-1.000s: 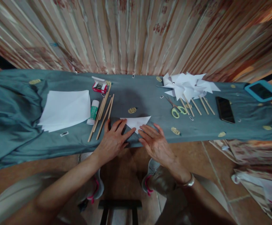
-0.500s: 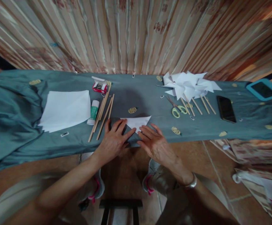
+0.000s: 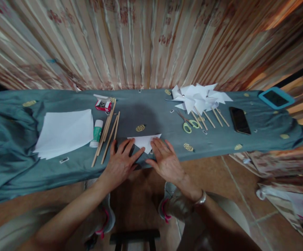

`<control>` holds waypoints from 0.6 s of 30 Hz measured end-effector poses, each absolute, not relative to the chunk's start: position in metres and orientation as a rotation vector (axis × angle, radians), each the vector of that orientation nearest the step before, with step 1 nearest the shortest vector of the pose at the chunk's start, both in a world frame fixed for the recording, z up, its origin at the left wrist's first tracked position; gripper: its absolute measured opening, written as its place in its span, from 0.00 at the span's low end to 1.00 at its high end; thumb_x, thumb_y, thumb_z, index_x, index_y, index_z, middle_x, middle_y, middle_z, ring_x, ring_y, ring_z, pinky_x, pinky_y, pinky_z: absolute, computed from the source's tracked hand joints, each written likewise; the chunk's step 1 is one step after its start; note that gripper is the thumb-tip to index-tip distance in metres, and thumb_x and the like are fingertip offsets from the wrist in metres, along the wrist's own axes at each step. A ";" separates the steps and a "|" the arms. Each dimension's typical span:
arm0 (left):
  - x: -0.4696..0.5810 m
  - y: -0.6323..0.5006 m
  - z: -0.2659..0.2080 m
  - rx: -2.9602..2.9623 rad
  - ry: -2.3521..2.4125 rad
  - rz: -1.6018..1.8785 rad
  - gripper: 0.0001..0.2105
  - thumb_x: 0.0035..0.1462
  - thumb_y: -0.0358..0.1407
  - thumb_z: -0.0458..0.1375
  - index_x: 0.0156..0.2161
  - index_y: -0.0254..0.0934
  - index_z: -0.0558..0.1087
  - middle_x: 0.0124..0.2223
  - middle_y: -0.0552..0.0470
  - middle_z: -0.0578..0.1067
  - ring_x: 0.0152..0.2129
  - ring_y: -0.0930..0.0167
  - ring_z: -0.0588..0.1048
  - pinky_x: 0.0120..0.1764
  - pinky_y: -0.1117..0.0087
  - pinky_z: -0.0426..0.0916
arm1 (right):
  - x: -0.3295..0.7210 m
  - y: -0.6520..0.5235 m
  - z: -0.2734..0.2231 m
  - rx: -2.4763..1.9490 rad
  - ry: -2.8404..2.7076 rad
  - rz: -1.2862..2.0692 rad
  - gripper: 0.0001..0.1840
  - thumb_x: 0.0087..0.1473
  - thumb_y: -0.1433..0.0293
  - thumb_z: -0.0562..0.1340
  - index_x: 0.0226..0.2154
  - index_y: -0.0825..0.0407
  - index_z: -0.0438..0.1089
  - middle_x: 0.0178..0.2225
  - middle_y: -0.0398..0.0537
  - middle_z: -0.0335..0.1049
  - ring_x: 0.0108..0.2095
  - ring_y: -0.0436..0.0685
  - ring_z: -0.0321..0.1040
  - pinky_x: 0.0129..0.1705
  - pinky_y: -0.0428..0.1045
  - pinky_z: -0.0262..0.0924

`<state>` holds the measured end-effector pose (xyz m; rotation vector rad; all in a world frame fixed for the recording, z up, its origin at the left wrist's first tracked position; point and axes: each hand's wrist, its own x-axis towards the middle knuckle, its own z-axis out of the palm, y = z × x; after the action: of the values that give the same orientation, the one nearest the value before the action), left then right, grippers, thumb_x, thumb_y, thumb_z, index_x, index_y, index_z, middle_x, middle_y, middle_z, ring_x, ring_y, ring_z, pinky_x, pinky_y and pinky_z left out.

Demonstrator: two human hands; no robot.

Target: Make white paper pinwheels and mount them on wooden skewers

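Observation:
A white sheet of paper folded into a triangle lies on the blue-green cloth, its long edge away from me and its point towards me. My left hand rests on its left side with the fingers spread. On the right side of the paper, my right hand lies with fingers stretched out and pressing on it. Neither hand grips anything. Wooden sticks lie just left of my left hand, beside a glue stick.
Left on the cloth is a stack of white paper; behind the sticks, an open red box of small metal pieces. To the right are paper pinwheels, scissors, a phone and a blue-framed tablet. A curtain hangs behind.
The camera view has shifted, so the table things appear further left. My right hand has slid slightly along the folded paper towards its right corner; my left hand stays on the left side.

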<state>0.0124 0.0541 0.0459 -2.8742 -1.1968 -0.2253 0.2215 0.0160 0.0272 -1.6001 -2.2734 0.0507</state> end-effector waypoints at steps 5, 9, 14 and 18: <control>0.013 0.055 0.045 -2.886 -1.211 -0.231 0.29 0.54 0.33 0.64 0.61 0.49 0.66 0.63 0.36 0.66 0.58 0.51 0.65 0.57 0.38 0.55 | 0.226 0.020 0.027 -1.696 -2.204 -0.034 0.35 0.63 0.54 0.53 0.60 0.65 0.61 0.60 0.69 0.62 0.64 0.69 0.55 0.65 0.67 0.49; 0.013 0.055 0.045 -2.884 -1.221 -0.230 0.29 0.53 0.35 0.65 0.60 0.49 0.67 0.63 0.36 0.66 0.58 0.50 0.64 0.58 0.37 0.54 | 0.210 0.010 0.030 -1.571 -2.270 0.014 0.37 0.62 0.52 0.54 0.58 0.67 0.62 0.60 0.69 0.62 0.64 0.70 0.56 0.64 0.65 0.52; 0.012 0.055 0.046 -2.868 -1.214 -0.231 0.28 0.54 0.34 0.64 0.60 0.49 0.67 0.62 0.36 0.67 0.58 0.51 0.65 0.57 0.38 0.55 | 0.222 0.017 0.029 -1.583 -2.223 0.059 0.31 0.65 0.55 0.51 0.57 0.62 0.64 0.59 0.63 0.65 0.62 0.65 0.60 0.64 0.66 0.52; 0.013 0.055 0.046 -2.868 -1.204 -0.226 0.28 0.53 0.33 0.64 0.60 0.48 0.68 0.62 0.36 0.67 0.58 0.51 0.66 0.57 0.38 0.56 | 0.222 0.015 0.028 -1.624 -2.159 0.040 0.33 0.63 0.54 0.53 0.58 0.64 0.63 0.59 0.68 0.64 0.63 0.67 0.58 0.64 0.66 0.52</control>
<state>0.0126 0.0550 0.0463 -2.8679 -1.2044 -0.2257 0.2217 0.0154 0.0276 -1.6240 -2.1592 0.0400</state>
